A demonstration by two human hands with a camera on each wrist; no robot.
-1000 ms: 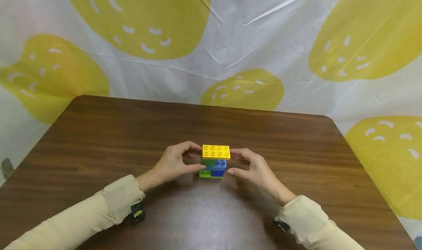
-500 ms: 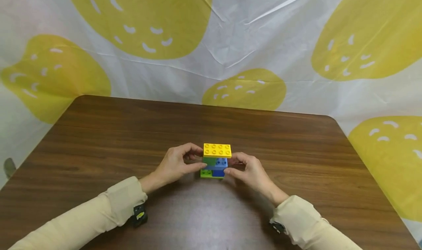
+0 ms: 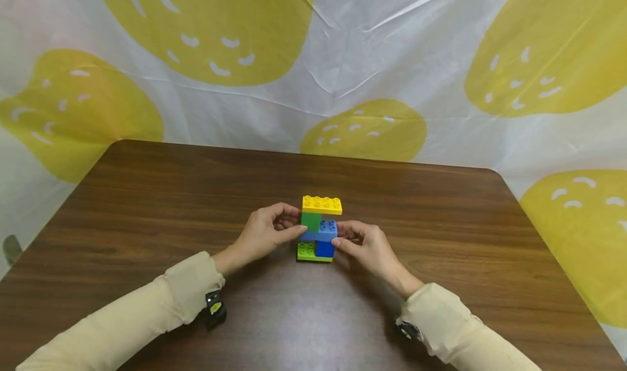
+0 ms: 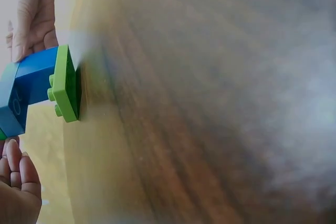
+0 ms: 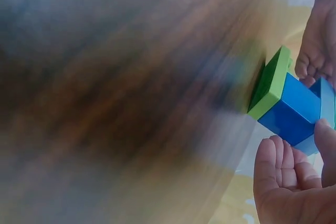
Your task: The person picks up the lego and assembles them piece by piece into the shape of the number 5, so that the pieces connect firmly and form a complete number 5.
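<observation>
Wooden table point(image 3: 147, 208), both hands pinching block stack point(image 3: 319, 229)

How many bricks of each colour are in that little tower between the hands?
Yellow bricks: 1
Green bricks: 2, a dark green block and a flat lime green base plate
Blue bricks: 2, a light blue brick and a dark blue brick
Total: 5 visible bricks

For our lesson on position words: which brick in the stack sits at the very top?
The yellow brick. It caps the stack, lying flat above the green, light blue and dark blue bricks, and is the only yellow one.
</observation>
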